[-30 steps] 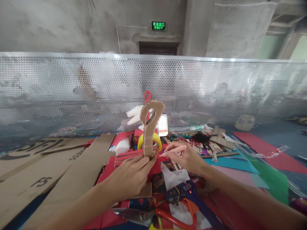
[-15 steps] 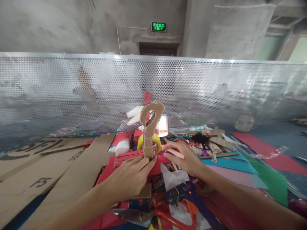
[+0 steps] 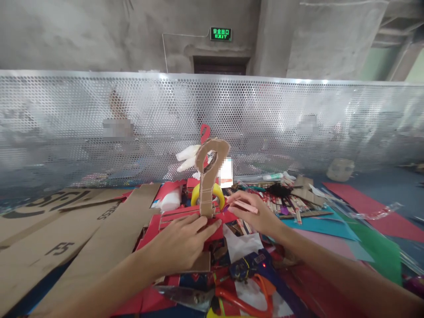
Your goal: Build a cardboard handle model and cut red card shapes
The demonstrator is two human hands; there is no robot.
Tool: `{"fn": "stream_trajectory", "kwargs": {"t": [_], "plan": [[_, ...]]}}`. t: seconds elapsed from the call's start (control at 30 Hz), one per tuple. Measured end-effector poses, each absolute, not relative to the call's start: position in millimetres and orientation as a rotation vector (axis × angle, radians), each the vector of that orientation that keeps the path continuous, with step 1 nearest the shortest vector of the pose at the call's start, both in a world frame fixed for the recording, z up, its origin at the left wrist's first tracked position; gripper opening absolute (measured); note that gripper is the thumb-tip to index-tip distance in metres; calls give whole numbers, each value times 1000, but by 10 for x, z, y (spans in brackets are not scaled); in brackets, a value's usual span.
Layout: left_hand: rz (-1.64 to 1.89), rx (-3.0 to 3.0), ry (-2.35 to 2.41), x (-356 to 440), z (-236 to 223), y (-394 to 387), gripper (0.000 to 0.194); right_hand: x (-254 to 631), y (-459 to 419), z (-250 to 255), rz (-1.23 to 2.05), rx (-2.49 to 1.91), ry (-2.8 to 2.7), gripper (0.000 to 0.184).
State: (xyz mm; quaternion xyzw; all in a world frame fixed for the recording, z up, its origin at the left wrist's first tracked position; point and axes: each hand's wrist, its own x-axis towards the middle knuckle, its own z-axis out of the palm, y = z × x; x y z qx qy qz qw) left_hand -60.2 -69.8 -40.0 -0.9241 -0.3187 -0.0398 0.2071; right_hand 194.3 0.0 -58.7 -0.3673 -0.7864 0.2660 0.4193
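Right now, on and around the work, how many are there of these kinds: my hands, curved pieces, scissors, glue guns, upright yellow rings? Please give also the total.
Hands: 2 (left hand, right hand)
Curved pieces: 2 (brown piece, red piece)
Scissors: 1
Glue gun: 1
Upright yellow ring: 1
Total: 7

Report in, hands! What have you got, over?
Left hand at foot of upright curved cardboard piece. Right hand holding pink stick. Glue gun and orange-handled scissors lying close by, over.
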Motion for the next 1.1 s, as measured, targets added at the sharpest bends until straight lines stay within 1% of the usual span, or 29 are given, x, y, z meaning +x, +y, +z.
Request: {"fn": "stream_trajectory", "kwargs": {"t": [0.6,0.8,0.9,1.0,1.1], "plan": [[-155,-2574,-882,-604,-419,-692,54,1944,4,-601,632,-925,-2003,16],[-197,-2595,-903,-622,-437,-688,58,1961,-42,-470,591,-830,-1877,23],[-212,-2597,-903,-625,-436,-689,57,1953,-98,-400,634,-801,-1824,29],[-200,-2608,-904,-620,-427,-689,56,1925,-160,-383,670,-848,-1907,27],[-184,-2613,-905,-614,-420,-689,57,1888,-196,-412,595,-902,-1995,21]]}}
